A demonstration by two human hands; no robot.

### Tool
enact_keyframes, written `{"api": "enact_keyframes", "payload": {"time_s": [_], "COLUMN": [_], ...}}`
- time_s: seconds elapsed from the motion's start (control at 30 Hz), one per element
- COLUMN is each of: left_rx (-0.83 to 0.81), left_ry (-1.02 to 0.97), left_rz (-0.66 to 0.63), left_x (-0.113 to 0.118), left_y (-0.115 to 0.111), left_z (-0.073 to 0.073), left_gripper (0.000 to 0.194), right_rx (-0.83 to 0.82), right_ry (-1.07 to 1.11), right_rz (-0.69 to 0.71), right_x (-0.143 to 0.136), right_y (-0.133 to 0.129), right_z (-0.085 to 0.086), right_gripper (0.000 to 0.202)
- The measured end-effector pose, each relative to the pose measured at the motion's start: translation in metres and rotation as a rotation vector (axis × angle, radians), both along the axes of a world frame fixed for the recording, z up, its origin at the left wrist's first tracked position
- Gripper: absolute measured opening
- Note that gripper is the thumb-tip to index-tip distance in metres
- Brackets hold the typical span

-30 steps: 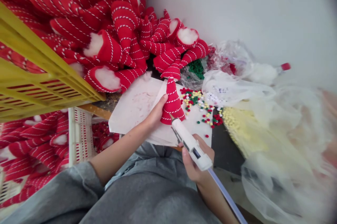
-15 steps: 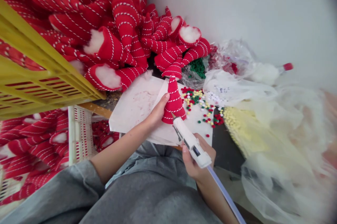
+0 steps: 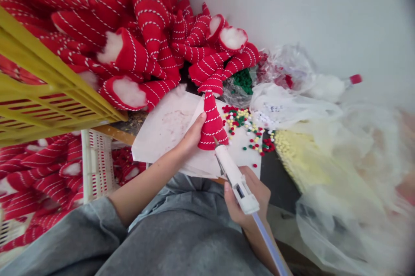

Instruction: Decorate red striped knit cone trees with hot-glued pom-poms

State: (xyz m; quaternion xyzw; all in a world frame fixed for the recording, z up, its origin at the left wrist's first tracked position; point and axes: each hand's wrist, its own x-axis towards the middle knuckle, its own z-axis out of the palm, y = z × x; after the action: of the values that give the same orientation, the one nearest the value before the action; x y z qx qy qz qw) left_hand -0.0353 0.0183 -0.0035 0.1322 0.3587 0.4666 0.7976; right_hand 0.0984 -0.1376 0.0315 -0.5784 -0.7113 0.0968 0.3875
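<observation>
My left hand point(image 3: 193, 134) grips a red cone-shaped felt piece point(image 3: 211, 123) with white stitched spiral lines, its tip pointing away from me. The thumb lies along the cone's left edge; the other fingers are hidden. In my right hand point(image 3: 251, 194) is a white hot glue gun point(image 3: 234, 174), with a long glue stick point(image 3: 269, 241) running out of its back. The nozzle is at the cone's lower right part; whether it touches cannot be made out. Beneath the cone lies white paper point(image 3: 162, 137), with small red, green, yellow and white pompoms point(image 3: 241, 120) scattered to the right.
A heap of stuffed red striped cones point(image 3: 152, 20) fills the back left. A yellow crate point(image 3: 58, 94) and a white crate point(image 3: 97, 163) stand at left. Plastic bags point(image 3: 292, 105) and a bag of yellow pompoms point(image 3: 301, 155) lie at right, by the wall point(image 3: 308, 8).
The glue gun's body and my right hand have shifted slightly down and right, with the nozzle still near the cone's lower part. The cone appears slightly further left, as the whole view shifts a little.
</observation>
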Motion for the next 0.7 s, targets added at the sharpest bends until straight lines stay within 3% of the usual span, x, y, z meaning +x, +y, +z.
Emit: {"api": "enact_keyframes", "payload": {"time_s": [0.13,0.3,0.43,0.7], "left_rx": [-0.077,-0.063,-0.026,-0.030], "left_ry": [0.015,-0.030,-0.034,-0.029], "left_rz": [0.020,0.003,-0.012,-0.059], "left_x": [-0.001,-0.006,-0.011,-0.012], "left_y": [0.001,0.000,-0.001,0.000], "left_z": [0.000,0.002,0.005,0.010], "left_gripper": [0.031,0.041,0.048,0.049], "right_rx": [0.094,-0.086,-0.173,-0.216], "right_ry": [0.042,0.378,0.539,0.668], "right_rz": [0.028,-0.058,-0.030,-0.040], "right_x": [0.006,0.018,0.024,0.010], "right_y": [0.000,0.003,0.010,0.022], "right_z": [0.007,-0.008,-0.021,-0.009], "right_gripper": [0.012,0.016,0.023,0.028]}}
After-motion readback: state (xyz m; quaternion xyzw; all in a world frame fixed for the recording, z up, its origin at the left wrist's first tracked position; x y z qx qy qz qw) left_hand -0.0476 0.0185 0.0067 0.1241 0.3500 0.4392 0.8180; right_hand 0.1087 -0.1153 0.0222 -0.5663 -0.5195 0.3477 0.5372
